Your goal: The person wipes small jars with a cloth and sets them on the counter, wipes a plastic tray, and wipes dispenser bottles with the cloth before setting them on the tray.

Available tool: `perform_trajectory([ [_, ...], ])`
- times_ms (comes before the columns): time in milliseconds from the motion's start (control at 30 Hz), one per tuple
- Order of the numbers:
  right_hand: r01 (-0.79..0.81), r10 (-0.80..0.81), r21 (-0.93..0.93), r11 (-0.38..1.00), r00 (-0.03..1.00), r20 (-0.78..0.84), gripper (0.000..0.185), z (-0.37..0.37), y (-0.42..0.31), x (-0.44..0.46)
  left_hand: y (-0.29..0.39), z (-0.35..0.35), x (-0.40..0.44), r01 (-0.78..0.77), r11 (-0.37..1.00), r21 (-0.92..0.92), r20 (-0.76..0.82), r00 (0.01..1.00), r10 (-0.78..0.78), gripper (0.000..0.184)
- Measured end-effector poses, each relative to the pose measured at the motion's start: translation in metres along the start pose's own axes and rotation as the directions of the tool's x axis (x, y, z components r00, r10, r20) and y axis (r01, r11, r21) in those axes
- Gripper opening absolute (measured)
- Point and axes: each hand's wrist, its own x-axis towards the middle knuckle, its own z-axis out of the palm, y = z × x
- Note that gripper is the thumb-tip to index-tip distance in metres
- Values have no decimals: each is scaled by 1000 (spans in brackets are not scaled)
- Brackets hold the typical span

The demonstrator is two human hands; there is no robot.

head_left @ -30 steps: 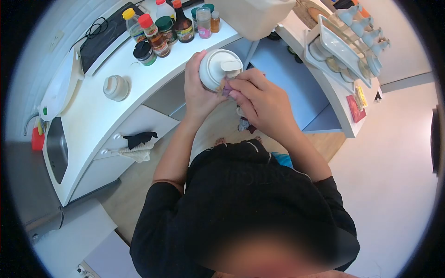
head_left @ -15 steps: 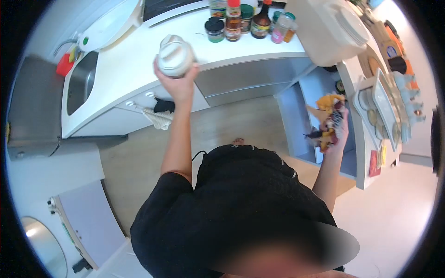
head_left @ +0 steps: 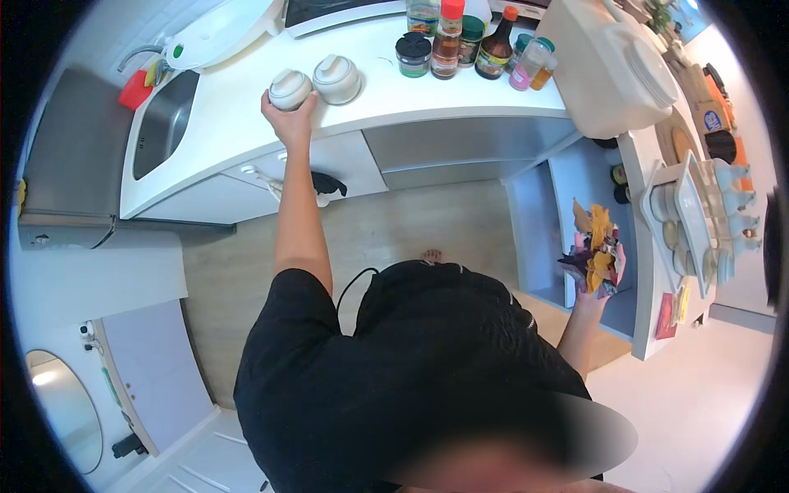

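Note:
Around a white lidded jar (head_left: pixel 289 89) at the counter's front edge, my left hand (head_left: pixel 291 120) has its fingers wrapped. A second white lidded jar (head_left: pixel 336 80) stands right beside it on the white counter (head_left: pixel 370 94). Over the open blue-grey compartment at the right, my right hand (head_left: pixel 589 304) holds a colourful bundle (head_left: pixel 598 251) of yellow, brown, purple and pink pieces. The bundle hides most of the fingers.
Several bottles and spice jars (head_left: pixel 445 41) stand along the counter. A large beige container (head_left: pixel 604 70) is at the corner, with a dish rack (head_left: pixel 678 214) to its right. The sink (head_left: pixel 164 123) lies at the left.
My hands have moved apart from each other. My left hand has carried a jar left, beside the other one. My right hand has gone right and now holds the colourful bundle.

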Motion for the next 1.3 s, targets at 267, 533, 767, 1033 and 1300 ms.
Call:
perform_trajectory([
  [267,-100,51,167,981,959,277,47,-31,-34,-11,-37,0,20,-117,989,89,108,988,107,107],
  [533,251,-218,217,943,962,-166,45,-46,-60,-41,108,62,-87,-527,837,148,-59,840,540,73],
  [767,287,-266,265,921,957,-113,48,-55,-88,-51,318,211,-278,-331,663,-671,626,226,746,64],
  [1033,474,-375,233,849,852,-367,51,-71,-186,-120,465,334,-503,-197,689,-697,707,-29,707,105],
  [1300,564,-527,87,821,808,-262,56,-95,-253,-139,479,372,-561,-77,782,-618,785,-3,620,126],
])
